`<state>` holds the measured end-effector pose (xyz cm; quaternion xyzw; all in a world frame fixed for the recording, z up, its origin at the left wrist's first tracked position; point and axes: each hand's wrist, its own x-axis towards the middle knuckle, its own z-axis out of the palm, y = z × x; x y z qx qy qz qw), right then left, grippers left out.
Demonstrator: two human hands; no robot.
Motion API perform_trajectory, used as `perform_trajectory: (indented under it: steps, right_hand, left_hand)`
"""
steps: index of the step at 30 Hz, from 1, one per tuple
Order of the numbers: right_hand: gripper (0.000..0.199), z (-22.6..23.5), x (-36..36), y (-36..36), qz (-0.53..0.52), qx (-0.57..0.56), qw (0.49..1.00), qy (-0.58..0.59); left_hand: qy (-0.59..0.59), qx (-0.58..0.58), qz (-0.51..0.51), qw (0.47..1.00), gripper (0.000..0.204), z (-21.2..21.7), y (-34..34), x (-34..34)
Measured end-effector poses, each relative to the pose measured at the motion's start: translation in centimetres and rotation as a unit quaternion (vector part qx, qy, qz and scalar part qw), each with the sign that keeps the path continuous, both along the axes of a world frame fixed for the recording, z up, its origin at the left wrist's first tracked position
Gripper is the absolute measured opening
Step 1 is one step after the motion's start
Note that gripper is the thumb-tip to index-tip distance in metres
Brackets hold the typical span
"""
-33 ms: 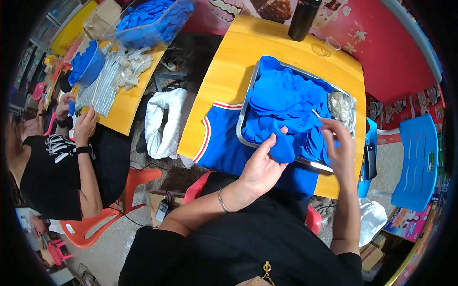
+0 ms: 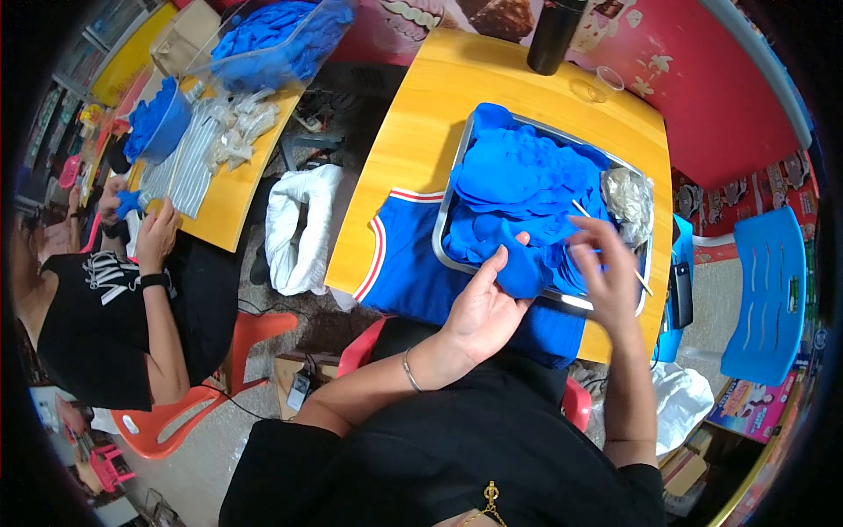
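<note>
My left hand [image 2: 481,314] is closed on a blue cloth piece [image 2: 522,269], rounded like a petal, with thumb and fingertips gripping its edge. To its right, my right hand [image 2: 608,274] is slightly blurred, its fingers partly bent. A thin white stick [image 2: 644,283] passes through that hand, with both ends showing; exactly how the fingers hold it is hard to see. Both hands are over the near side of a metal tray [image 2: 442,230]. Stacked blue cloth pieces [image 2: 514,171] fill most of the tray. A crumpled clear plastic bag [image 2: 627,197] lies at its right end.
Under the tray spreads a blue garment [image 2: 406,255] with striped trim on the yellow table [image 2: 417,114]. A black bottle [image 2: 555,39] and clear cup [image 2: 608,80] stand at the back. Leftward, a person [image 2: 97,325] handles blue cloth at another table. A blue chair [image 2: 762,294] stands right.
My right hand has shifted a little left, its fingers opening somewhat, and more of the white stick shows. My left hand keeps its hold on the blue cloth piece.
</note>
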<state>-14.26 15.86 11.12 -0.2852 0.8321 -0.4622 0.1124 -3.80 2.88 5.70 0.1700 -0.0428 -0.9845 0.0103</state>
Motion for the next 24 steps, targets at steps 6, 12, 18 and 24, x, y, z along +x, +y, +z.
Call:
perform_trajectory:
  steps: [6, 12, 18, 24]
  right_hand:
    - [0.037, -3.8, 3.1, -4.5, -0.015, -0.127, 0.990, 0.052]
    - [0.015, -2.6, 2.5, -2.4, -0.024, -0.055, 0.993, -0.106]
    - [0.022, -1.1, 2.1, -0.8, 0.021, -0.060, 0.998, 0.007]
    - [0.020, 4.3, 0.5, 2.8, 0.247, -0.223, 0.922, -0.200]
  left_hand:
    - [0.061, 0.036, -0.045, 0.996, 0.030, -0.3, 0.9, -0.5]
    - [-0.051, -0.196, 0.023, 0.979, 0.025, -0.6, 0.3, 0.3]
    - [0.007, -0.258, -0.006, 0.966, 0.028, -1.2, 0.4, 1.3]
    - [0.087, -0.079, -0.100, 0.988, 0.048, 1.2, 0.0, 0.6]
